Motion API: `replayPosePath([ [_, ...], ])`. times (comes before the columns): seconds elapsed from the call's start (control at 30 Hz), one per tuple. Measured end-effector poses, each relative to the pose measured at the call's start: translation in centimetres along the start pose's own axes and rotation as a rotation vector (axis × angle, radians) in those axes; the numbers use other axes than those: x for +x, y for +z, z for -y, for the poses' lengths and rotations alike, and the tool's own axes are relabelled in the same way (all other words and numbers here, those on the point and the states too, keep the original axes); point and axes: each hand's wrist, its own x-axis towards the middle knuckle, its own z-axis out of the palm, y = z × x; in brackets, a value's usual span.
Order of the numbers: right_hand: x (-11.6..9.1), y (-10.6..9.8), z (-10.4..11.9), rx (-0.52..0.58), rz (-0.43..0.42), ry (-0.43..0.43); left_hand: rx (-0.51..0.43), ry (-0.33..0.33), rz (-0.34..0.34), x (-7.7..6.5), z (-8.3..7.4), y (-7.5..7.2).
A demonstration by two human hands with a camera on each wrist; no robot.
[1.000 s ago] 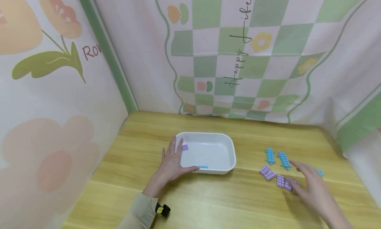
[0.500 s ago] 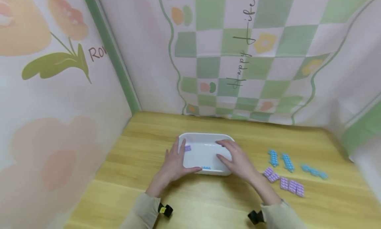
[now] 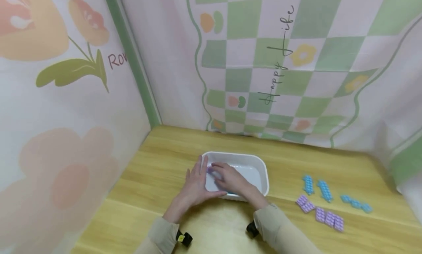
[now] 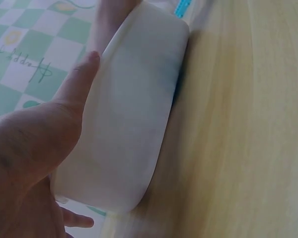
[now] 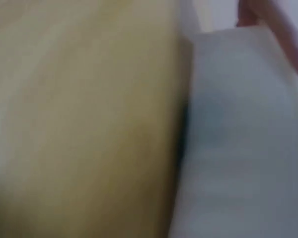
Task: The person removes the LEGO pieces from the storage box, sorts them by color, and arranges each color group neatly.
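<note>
The white tray (image 3: 260, 169) sits on the wooden table. At its near left corner, my left hand (image 3: 194, 188) rests along the rim, fingers straight and thumb stretched over the front edge. In the left wrist view the thumb (image 4: 74, 82) lies by the rim of the tray's wall (image 4: 124, 114). My right hand (image 3: 230, 179) reaches down inside, its bent fingertips at a purple studded brick (image 3: 209, 169) near the left wall. Its thumb stands apart from the fingers. A bit of blue brick (image 3: 232, 192) shows by the front wall, mostly hidden by the hands.
To the right on the table (image 3: 211, 232) lie long blue studded pieces (image 3: 324, 190), a row of lighter blue ones (image 3: 356, 203) and several purple bricks (image 3: 329, 218). A printed cloth (image 3: 247, 78) hangs behind. The right wrist view is blurred.
My right hand has moved left from the loose bricks into the tray, ending at the purple brick by its left side. My left hand has stayed at the tray's corner.
</note>
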Motion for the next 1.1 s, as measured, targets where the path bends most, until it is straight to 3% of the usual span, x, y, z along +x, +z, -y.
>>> replayPosePath([
  [0.13, 0.4, -0.1, 0.9, -0.022, -0.030, -0.027, 0.002, -0.009, -0.001, 0.0, 0.0, 0.1],
  [0.47, 0.1, -0.1, 1.6, 0.050, -0.010, 0.079, 0.028, -0.027, 0.015, 0.0, -0.2, 0.1],
  [0.63, 0.0, -1.4, 2.4, 0.133, 0.091, 0.058, 0.025, -0.028, 0.020, 0.1, -0.3, 0.2],
  [0.8, 0.3, -2.8, 3.5, 0.218, 0.204, 0.169, 0.017, -0.024, 0.029, 0.1, -0.1, 0.2],
  [1.0, -0.1, -1.1, 1.9, 0.167, 0.081, 0.132, 0.016, -0.029, 0.019, 0.1, -0.2, 0.2],
  [1.1, -0.3, -1.3, 2.2, 0.147, 0.030, 0.134, 0.015, -0.027, 0.011, 0.1, -0.3, 0.3],
])
